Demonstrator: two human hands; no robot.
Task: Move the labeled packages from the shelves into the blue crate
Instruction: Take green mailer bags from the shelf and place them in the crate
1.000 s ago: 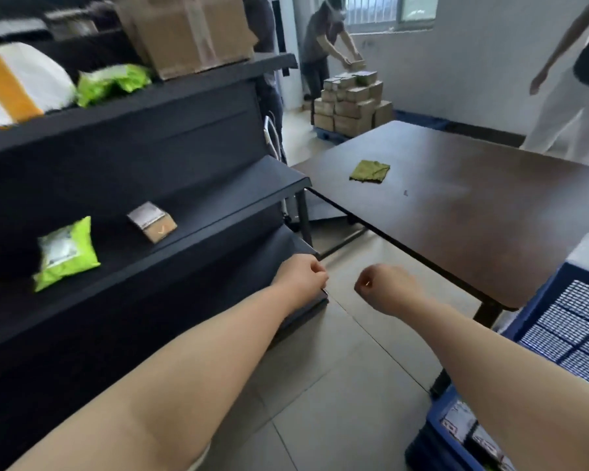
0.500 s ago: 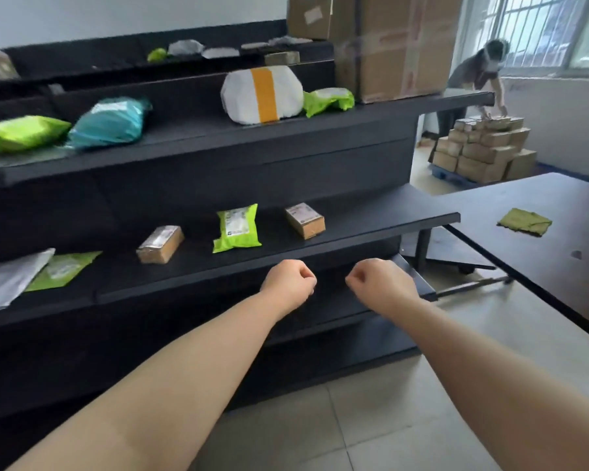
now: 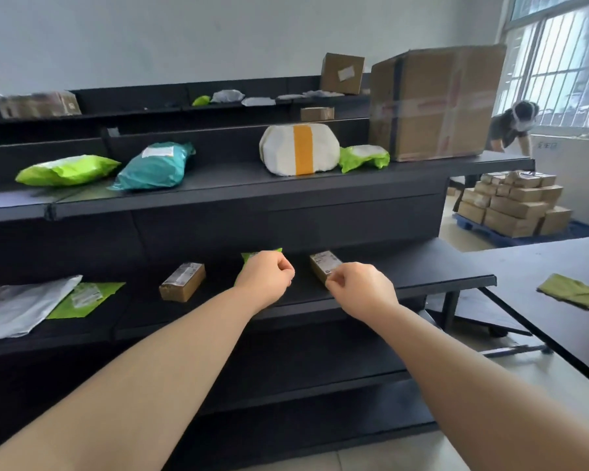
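Labeled packages lie on black shelves. On the middle shelf a green packet is mostly hidden behind my left hand, which is curled in a fist over it. A small brown box lies just right of it. My right hand, fingers curled, overlaps that box's near corner; I cannot tell whether it touches. Another brown box, a flat green mailer and a silver bag lie further left. The blue crate is out of view.
The upper shelf carries a green bag, a teal bag, a white parcel with orange tape and a large carton. A dark table with a green cloth stands right. A person bends over stacked boxes.
My view swung left from the table and blue crate to face the shelves. Both fists moved forward and up to the middle shelf, over the green packet and the small box.
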